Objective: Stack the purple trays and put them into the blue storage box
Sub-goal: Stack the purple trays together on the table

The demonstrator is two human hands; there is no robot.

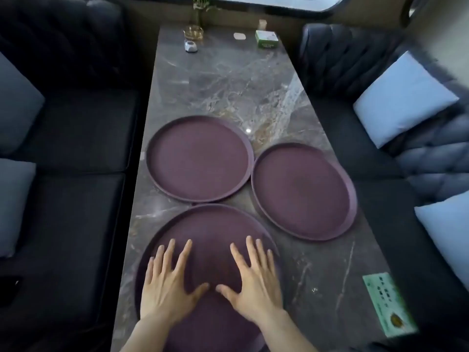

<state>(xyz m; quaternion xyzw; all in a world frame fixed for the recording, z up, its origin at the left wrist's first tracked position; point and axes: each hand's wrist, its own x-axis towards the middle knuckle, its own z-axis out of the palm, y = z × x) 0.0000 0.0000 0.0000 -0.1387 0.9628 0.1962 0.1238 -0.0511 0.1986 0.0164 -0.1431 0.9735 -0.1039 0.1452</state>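
Observation:
Three round purple trays lie flat on a dark marble table (228, 80). The nearest tray (210, 224) sits at the table's front edge. My left hand (168, 283) and my right hand (253, 280) rest palm down on it, fingers spread, thumbs almost touching, holding nothing. A second tray (199, 158) lies beyond it to the left. The third tray (303, 190) lies to the right, its rim close to the table's right edge. No blue storage box is in view.
Dark sofas flank the table, with pale cushions (403, 97) on the right seat. At the far end stand a green box (266, 39), a small plant vase (194, 31) and a white gadget (190, 46). A green card (388, 303) lies at the near right corner.

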